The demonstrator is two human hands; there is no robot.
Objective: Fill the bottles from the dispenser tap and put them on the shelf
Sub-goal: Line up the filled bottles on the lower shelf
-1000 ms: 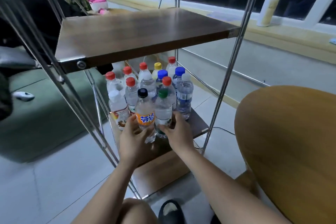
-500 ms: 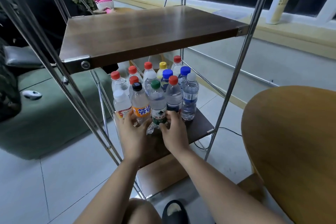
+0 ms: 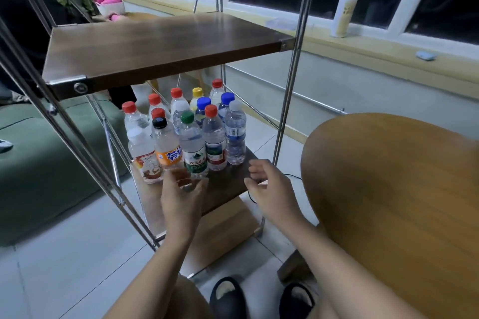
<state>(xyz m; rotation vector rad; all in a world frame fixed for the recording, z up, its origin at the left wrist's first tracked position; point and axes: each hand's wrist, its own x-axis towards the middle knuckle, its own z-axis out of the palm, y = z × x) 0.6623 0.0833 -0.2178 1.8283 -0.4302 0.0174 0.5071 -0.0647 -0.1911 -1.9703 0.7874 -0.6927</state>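
Observation:
Several capped plastic bottles stand packed together on the middle shelf (image 3: 230, 184) of a metal-framed rack. In the front row are a black-capped bottle with an orange label (image 3: 166, 145), a green-capped bottle (image 3: 193, 145), a red-capped one (image 3: 213, 142) and a white-capped one (image 3: 235, 137). My left hand (image 3: 181, 197) reaches to the bases of the orange-label and green-capped bottles, its fingers spread and blurred around them. My right hand (image 3: 269, 186) hovers off the shelf's front right corner, fingers loosely curled, holding nothing. No dispenser tap is in view.
An upper wooden shelf (image 3: 155, 46) overhangs the bottles and a lower shelf (image 3: 223, 228) lies beneath. Slanted metal posts (image 3: 287, 111) frame the rack. A round wooden surface (image 3: 388, 202) is at right, a green sofa (image 3: 39, 163) at left, and a pump bottle (image 3: 344, 8) stands on the windowsill.
The two front bottles were pushed back into the group. My right hand has let go and drawn back to the right; my left hand stays at the bottle bases.

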